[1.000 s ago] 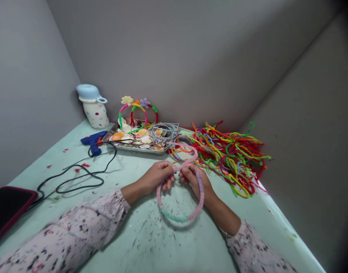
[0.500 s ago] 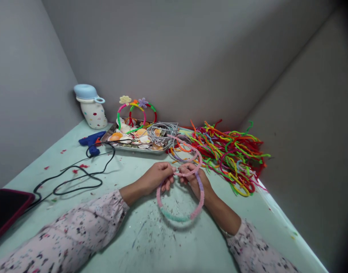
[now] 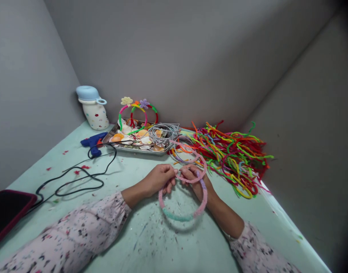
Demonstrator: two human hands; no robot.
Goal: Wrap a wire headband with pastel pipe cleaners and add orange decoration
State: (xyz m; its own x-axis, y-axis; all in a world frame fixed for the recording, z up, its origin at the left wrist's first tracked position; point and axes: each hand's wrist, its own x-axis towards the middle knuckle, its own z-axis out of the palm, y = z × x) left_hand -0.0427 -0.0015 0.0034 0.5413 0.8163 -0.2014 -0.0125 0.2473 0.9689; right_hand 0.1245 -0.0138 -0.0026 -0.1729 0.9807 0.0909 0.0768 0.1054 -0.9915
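Both my hands meet over the table around a ring (image 3: 179, 217) wrapped in pink, teal and lilac pipe cleaner. A loose pink pipe cleaner (image 3: 204, 163) curls from between my fingertips across the back of the right hand, its free end reaching up towards the tray. My left hand (image 3: 161, 180) is closed in a pinch on the pink pipe cleaner beside the ring's left upper side. Closed on the ring's upper right part is my right hand (image 3: 197, 182). The fingers hide the top of the ring, where the strand meets it.
A metal tray (image 3: 139, 151) carries shells, coiled grey wire (image 3: 164, 132) and finished flower rings (image 3: 147, 113). Right of it lies a pile of pipe cleaners (image 3: 233, 151). At left are a blue glue gun (image 3: 94, 143), its black cord (image 3: 77, 167), a bottle (image 3: 95, 113) and a phone (image 3: 11, 212).
The whole view has shifted slightly. The pink strand's loop sits a little lower and further right over my right hand. Both hands keep their pinches close together.
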